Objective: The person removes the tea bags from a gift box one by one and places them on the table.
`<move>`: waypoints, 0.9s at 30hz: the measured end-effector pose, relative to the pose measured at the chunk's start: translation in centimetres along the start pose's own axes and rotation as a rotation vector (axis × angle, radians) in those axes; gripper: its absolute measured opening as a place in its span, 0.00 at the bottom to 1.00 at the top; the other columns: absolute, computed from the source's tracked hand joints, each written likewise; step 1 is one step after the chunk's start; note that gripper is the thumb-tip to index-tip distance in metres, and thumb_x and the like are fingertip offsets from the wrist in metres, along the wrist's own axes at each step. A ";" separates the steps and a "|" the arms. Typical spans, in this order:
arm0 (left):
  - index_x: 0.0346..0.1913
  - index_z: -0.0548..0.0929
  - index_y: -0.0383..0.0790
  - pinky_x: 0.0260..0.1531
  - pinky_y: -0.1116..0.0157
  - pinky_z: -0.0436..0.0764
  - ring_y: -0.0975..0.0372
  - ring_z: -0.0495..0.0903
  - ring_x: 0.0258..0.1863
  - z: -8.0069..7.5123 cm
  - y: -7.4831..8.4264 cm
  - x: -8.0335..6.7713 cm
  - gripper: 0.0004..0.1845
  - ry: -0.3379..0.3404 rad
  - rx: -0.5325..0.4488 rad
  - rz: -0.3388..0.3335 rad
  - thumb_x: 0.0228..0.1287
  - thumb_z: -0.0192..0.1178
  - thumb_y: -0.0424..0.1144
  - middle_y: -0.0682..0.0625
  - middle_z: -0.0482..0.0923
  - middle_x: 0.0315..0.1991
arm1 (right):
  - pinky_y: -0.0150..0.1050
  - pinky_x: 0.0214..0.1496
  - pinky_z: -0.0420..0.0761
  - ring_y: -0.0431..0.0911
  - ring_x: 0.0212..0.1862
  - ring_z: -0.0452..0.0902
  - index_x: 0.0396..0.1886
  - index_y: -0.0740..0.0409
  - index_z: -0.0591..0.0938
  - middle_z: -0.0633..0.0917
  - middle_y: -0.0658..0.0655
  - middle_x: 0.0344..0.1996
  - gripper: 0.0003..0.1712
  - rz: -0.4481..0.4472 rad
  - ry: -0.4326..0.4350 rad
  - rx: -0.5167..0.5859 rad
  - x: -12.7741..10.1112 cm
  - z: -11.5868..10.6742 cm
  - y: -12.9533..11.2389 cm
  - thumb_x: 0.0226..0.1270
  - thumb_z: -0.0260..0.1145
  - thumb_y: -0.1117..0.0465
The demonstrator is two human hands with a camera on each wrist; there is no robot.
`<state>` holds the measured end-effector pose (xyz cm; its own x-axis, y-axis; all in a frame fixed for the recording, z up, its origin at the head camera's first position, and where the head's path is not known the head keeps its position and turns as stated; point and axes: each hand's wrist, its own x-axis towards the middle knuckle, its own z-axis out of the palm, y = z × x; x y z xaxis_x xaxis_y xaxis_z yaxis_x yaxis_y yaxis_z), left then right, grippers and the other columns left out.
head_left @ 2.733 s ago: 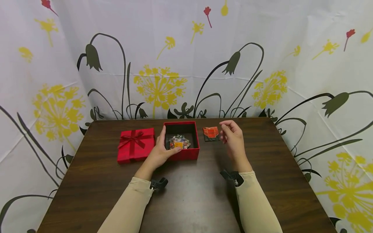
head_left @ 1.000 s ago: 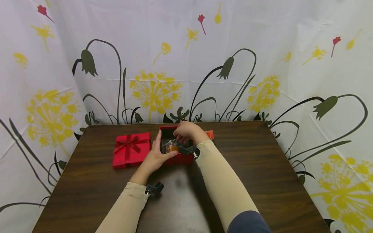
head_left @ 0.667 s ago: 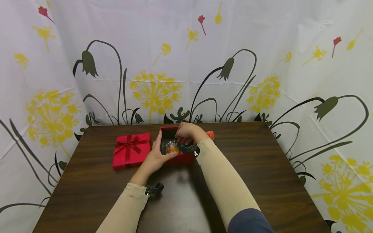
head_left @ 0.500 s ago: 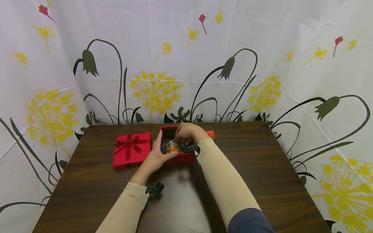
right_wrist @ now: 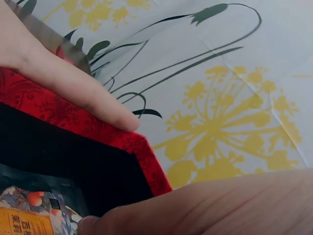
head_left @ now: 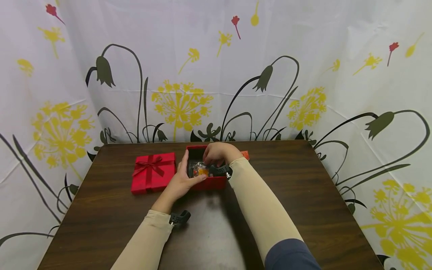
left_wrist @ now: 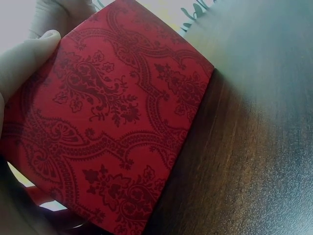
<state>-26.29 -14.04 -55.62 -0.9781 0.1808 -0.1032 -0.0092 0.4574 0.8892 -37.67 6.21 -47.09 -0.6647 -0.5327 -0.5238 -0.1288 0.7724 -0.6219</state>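
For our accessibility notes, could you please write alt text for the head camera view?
Two hands in beige sleeves work at an open red box on a dark wooden table: the left hand grips its near left corner, and the right hand reaches inside over a colourful packet. A red ribboned lid lies left of the box.

Open red box (head_left: pixel 206 182) on table, colourful packet (head_left: pixel 200 170) inside.
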 end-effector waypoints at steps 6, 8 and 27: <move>0.89 0.31 0.68 0.78 0.27 0.61 0.35 0.58 0.83 0.1 0.2 0.0 0.68 0.007 0.002 -0.005 0.64 0.74 0.66 0.40 0.43 0.89 | 0.46 0.51 0.92 0.50 0.53 0.86 0.63 0.61 0.89 0.91 0.54 0.53 0.20 -0.005 -0.027 -0.047 0.0 0.3 -0.5 0.76 0.73 0.60; 0.89 0.31 0.68 0.78 0.27 0.61 0.35 0.57 0.84 0.1 0.2 0.0 0.68 0.007 0.001 -0.010 0.64 0.74 0.66 0.40 0.42 0.90 | 0.46 0.50 0.91 0.49 0.52 0.87 0.62 0.60 0.89 0.91 0.53 0.52 0.19 -0.015 -0.029 -0.063 -0.1 0.2 -0.6 0.76 0.73 0.60; 0.89 0.30 0.70 0.77 0.28 0.64 0.34 0.62 0.81 0.1 0.2 -0.2 0.69 0.011 -0.001 0.000 0.63 0.74 0.68 0.39 0.44 0.89 | 0.42 0.41 0.88 0.45 0.40 0.83 0.39 0.55 0.93 0.91 0.49 0.37 0.04 -0.118 0.025 -0.074 -0.5 0.5 0.2 0.73 0.74 0.62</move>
<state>-26.04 -13.93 -55.41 -0.9803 0.1714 -0.0986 -0.0096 0.4566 0.8896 -37.00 6.48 -47.25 -0.6595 -0.6134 -0.4345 -0.2607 0.7288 -0.6331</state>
